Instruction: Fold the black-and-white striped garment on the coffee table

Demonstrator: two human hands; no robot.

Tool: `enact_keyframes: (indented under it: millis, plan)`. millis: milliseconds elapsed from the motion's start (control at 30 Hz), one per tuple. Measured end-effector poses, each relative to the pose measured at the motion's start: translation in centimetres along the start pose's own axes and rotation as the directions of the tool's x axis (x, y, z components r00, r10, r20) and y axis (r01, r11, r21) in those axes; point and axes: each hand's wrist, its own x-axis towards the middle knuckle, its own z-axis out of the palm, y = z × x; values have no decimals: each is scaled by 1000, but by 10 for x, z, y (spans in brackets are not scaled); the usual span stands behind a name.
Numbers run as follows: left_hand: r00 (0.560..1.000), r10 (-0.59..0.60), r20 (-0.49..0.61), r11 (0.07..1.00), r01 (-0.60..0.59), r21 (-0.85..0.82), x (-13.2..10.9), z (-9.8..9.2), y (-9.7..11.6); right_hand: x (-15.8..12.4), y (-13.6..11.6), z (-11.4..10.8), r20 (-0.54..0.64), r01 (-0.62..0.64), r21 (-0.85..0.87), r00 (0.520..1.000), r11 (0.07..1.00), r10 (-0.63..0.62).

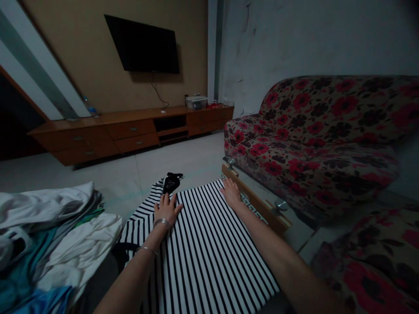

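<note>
- Left hand [167,209]: palm down on the striped garment, fingers spread, grip open, holding nothing. Silver bangle [162,223] at the wrist, thinner bracelet [148,250] higher up the forearm.
- Right hand [231,193]: also flat, grip open, nothing held. Rests at the garment's far right edge, just beside the wooden desk rim.
- Black-and-white striped garment [203,244]: spread flat under both hands, stripes running away from the wearer. Exact garment type cannot be told from this view.
- Black fabric piece [172,182]: bunched at the garment's far end, just past the left fingertips and not touching them. Too dark to identify.
- Wood-rimmed desk [258,203]: carries the garment. Metal standoff bolt [280,206] fixed near the rim.
- Heap of white and teal clothes [49,235]: just left of the garment, loosely piled.
- Red-floral sofa [314,139]: right of the desk, near its rim.
- Wooden TV cabinet [131,131]: well back across the pale floor, against the wall. Plastic box [196,102] and water bottle [90,107] stand on top.
- Wall-mounted TV [142,43]: above the cabinet, screen dark.
</note>
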Motion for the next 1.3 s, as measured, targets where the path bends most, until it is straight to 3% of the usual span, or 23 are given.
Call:
enact_keyframes:
  millis: [133,200,267,333,400,533,633,667,733,800,867,933,1067,1133,1200,1300]
  plan:
    - [993,109,-54,994,-109,12,-18,-16,-1,-58,-66,-6,42,165,30,985,986,-166]
    - [980,193,-55,981,-191,45,-44,-23,-2,-95,-95,-3,80,268,81,958,960,-274]
    - [954,300,5,952,-300,65,-80,-26,-6,-126,-107,-3,104,348,123,927,929,-361]
    - [915,395,79,914,-401,68,-118,-26,-14,-145,-97,-7,118,391,136,906,910,-407]
    - [893,437,112,892,-446,78,-147,-25,-27,-149,-68,-17,114,360,109,921,927,-372]
    - [923,372,97,916,-382,123,-169,-31,-43,-140,5,-54,59,78,-10,995,997,-78]
    - [933,349,86,923,-358,140,-180,-40,-32,-154,19,-77,-27,-81,-44,996,996,80]
    - [925,370,80,915,-378,140,-187,-43,-25,-168,12,-80,-50,-64,-37,997,997,62]
    - [880,468,76,871,-474,125,-207,-45,-13,-204,-15,-79,-55,96,-9,994,995,-96]
    - [815,573,84,810,-579,99,-228,-45,-7,-246,-41,-71,-8,327,41,945,944,-327]
    - [786,612,87,782,-618,77,-246,-45,-11,-282,-48,-65,15,435,70,899,898,-437]
    - [794,602,86,792,-607,66,-258,-50,-24,-305,-28,-69,-20,412,40,911,910,-412]
    - [847,514,135,849,-525,59,-281,-67,-61,-321,53,-98,-129,247,-96,957,964,-258]
    - [849,494,190,860,-508,36,-303,-75,-77,-329,80,-112,-156,215,-134,959,967,-235]
    - [827,517,220,847,-531,4,-331,-80,-85,-344,87,-118,-154,245,-150,951,958,-268]
    - [828,519,211,845,-534,19,-373,-83,-82,-371,65,-110,-130,298,-163,938,941,-320]
